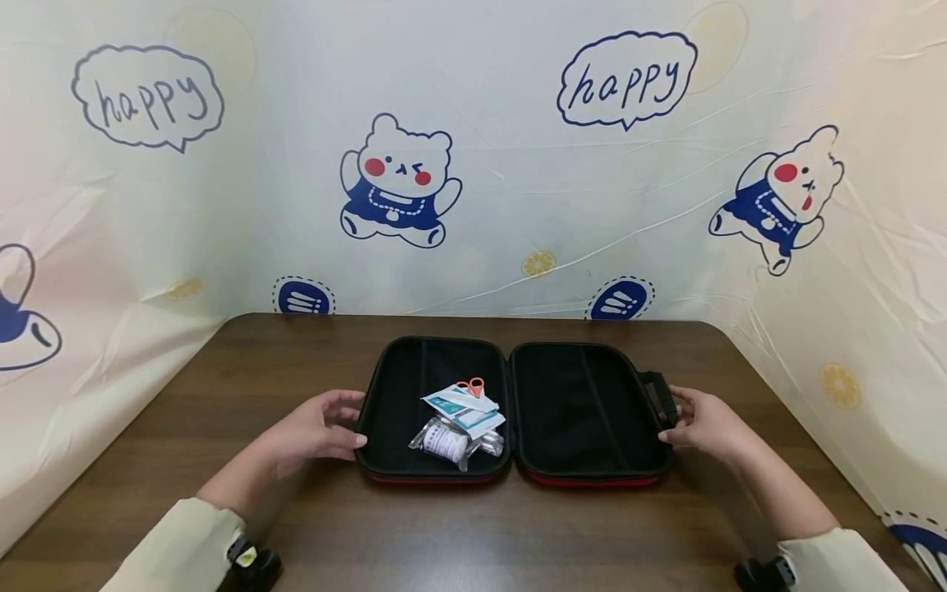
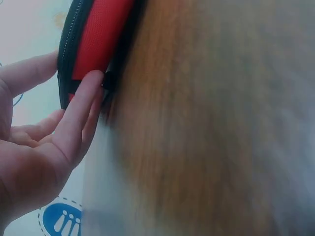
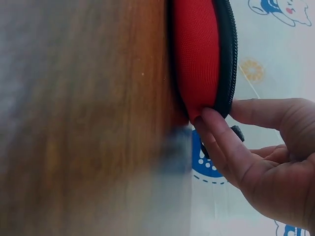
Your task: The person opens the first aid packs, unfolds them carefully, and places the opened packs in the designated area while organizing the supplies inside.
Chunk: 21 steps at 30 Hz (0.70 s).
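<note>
A black-lined zip case (image 1: pixel 584 411) with a red shell lies opened flat on the table, its two halves side by side. In its left half are orange-handled scissors (image 1: pixel 476 385), white and teal packets (image 1: pixel 462 409) and a bandage roll in clear wrap (image 1: pixel 444 441). My left hand (image 1: pixel 333 427) holds the left half's outer edge, thumb at the zip rim and fingers on the red side (image 2: pixel 101 39). My right hand (image 1: pixel 703 423) grips the right half's outer edge beside the black handle (image 1: pixel 658 399), thumb on the rim, fingertips against the red shell (image 3: pixel 197 59).
The brown wooden table (image 1: pixel 311 526) has rounded far corners. Behind it and along both sides hangs a pale curtain (image 1: pixel 503 205) printed with bears and lettering. A dark wrist device (image 1: pixel 255 567) sits at the left cuff, another (image 1: pixel 765 573) at the right.
</note>
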Motion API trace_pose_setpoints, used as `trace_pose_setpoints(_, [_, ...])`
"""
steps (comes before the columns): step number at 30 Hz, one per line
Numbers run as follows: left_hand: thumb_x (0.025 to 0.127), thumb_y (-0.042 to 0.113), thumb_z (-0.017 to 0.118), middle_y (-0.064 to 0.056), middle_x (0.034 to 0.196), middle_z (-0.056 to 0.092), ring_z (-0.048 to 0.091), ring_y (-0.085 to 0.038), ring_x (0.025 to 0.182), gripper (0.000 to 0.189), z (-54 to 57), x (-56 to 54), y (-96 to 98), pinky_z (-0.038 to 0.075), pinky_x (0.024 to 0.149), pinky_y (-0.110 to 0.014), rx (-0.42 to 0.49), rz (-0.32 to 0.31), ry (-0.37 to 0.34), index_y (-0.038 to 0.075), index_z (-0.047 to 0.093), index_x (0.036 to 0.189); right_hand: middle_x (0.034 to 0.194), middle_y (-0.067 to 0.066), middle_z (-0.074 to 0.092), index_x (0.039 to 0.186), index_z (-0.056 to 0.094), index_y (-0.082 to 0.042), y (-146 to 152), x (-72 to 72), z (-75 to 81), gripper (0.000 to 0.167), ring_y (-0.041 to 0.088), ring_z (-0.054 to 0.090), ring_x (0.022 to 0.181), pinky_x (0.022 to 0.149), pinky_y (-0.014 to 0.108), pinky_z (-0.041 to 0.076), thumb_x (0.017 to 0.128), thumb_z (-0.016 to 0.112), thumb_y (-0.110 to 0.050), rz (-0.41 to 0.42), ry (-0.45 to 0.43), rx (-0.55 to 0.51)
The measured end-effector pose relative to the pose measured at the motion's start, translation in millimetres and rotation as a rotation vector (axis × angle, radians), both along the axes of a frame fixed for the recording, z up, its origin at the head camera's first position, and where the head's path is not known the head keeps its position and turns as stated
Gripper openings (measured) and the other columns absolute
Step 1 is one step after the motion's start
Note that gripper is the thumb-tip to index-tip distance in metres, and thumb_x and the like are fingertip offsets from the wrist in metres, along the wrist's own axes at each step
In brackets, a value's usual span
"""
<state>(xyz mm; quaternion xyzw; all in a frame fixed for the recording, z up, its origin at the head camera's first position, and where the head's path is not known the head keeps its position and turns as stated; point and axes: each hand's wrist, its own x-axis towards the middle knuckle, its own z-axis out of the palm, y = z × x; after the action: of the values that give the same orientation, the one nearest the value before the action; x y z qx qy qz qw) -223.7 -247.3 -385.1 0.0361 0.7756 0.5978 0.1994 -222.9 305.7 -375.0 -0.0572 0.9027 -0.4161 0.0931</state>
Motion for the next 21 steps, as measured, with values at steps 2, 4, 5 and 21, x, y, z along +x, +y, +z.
trace_pose_setpoints(2, [0.084,0.006,0.075,-0.033,0.143,0.031,0.064,-0.029,0.094,0.081,-0.4,-4.5,-1.2,0.056,0.083,-0.044,0.025,-0.003,0.004,0.0,0.026,0.149,0.103,0.024,0.063,0.142,0.017,0.023,-0.1,-4.1,-0.6,0.085,0.021,0.056,0.075,0.067,0.036,0.058,0.081,0.074,0.005,-0.004,-0.01,-0.038])
trace_pose_setpoints(4, [0.085,0.005,0.074,-0.034,0.146,0.027,0.064,-0.03,0.096,0.083,-1.2,-8.5,-1.8,0.056,0.084,-0.044,0.044,-0.009,0.005,0.001,0.023,0.151,0.11,0.032,0.061,0.142,0.016,0.024,-0.1,-8.3,-0.2,0.086,0.021,0.059,0.077,0.068,0.037,0.058,0.081,0.074,0.004,-0.001,-0.007,-0.019])
trace_pose_setpoints(5, [0.085,0.004,0.074,-0.034,0.147,0.026,0.063,-0.031,0.098,0.085,-1.6,-10.1,-1.8,0.055,0.084,-0.044,0.054,-0.008,0.003,0.003,0.022,0.152,0.113,0.036,0.058,0.141,0.017,0.024,-0.2,-10.2,0.3,0.087,0.023,0.061,0.077,0.069,0.038,0.058,0.08,0.076,0.002,-0.003,-0.007,0.001])
trace_pose_setpoints(21, [0.083,-0.001,0.073,-0.028,0.154,0.014,0.04,-0.047,0.126,0.094,-8.6,-18.6,-2.3,0.054,0.088,-0.045,0.102,-0.032,-0.006,0.014,0.017,0.157,0.117,0.035,0.057,0.123,0.054,0.016,-5.0,-29.5,26.9,0.059,0.042,0.063,0.098,0.075,0.047,0.057,0.077,0.081,-0.008,0.023,0.031,0.231])
